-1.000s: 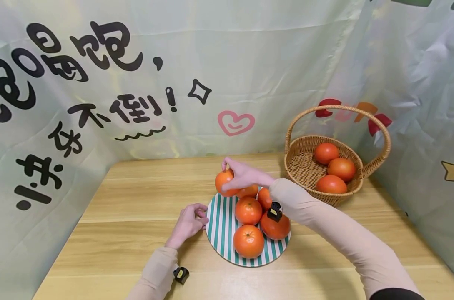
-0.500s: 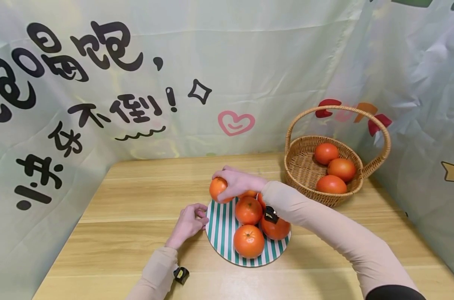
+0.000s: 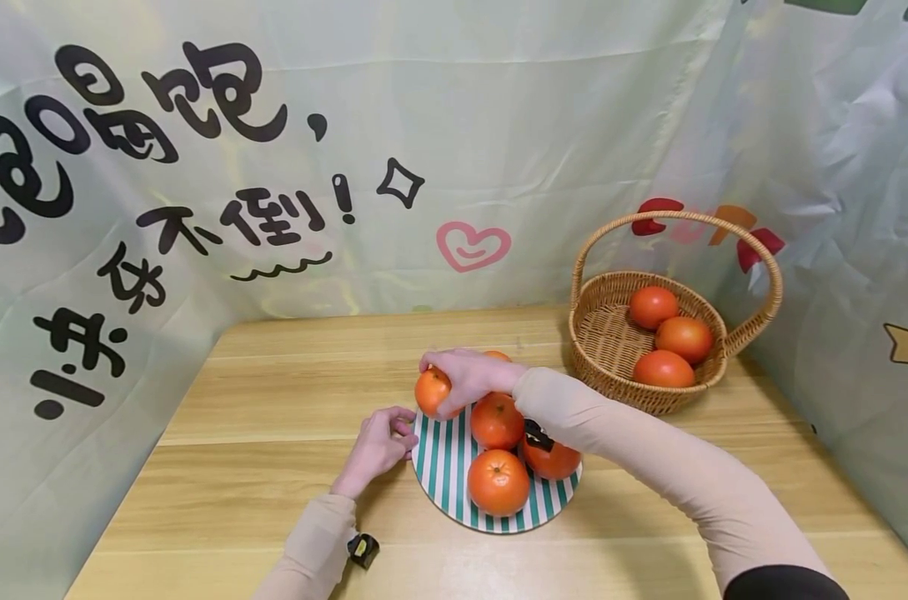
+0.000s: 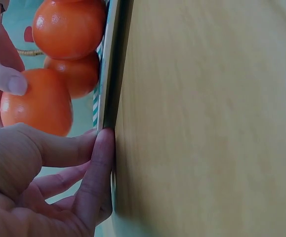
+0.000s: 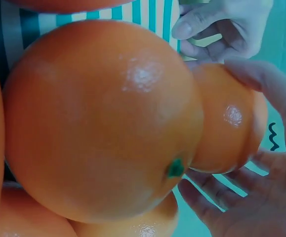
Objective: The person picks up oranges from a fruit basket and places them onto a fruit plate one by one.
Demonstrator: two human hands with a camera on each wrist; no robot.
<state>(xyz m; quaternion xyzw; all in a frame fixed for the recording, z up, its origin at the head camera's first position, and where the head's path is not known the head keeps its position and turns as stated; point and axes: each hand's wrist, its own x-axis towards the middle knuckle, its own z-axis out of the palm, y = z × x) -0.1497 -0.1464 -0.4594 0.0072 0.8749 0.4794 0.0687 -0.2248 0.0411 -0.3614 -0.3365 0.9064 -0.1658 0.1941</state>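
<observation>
My right hand (image 3: pixel 472 375) grips an orange (image 3: pixel 431 392) at the far left edge of a round board (image 3: pixel 440 467) with green and white stripes. In the right wrist view, thumb and fingers curve round this orange (image 5: pixel 234 123), behind a nearer orange with a green stem mark (image 5: pixel 175 168). Several more oranges (image 3: pixel 499 483) sit on the board, some partly hidden by the right arm. My left hand (image 3: pixel 376 446) pinches the board's left rim. The left wrist view shows its thumb and fingers meeting at the board's edge (image 4: pixel 110 69). Whether the held orange touches the board is unclear.
A wicker basket (image 3: pixel 607 337) with a tall handle stands at the back right, holding three red-orange fruits (image 3: pixel 664 368). Wooden tabletop (image 3: pixel 273 400) surrounds the board. A printed cloth (image 3: pixel 544 150) rises behind the table and along both sides.
My right hand has carried the orange leftward and down towards the board's far left rim. The left hand has stayed in place on the edge.
</observation>
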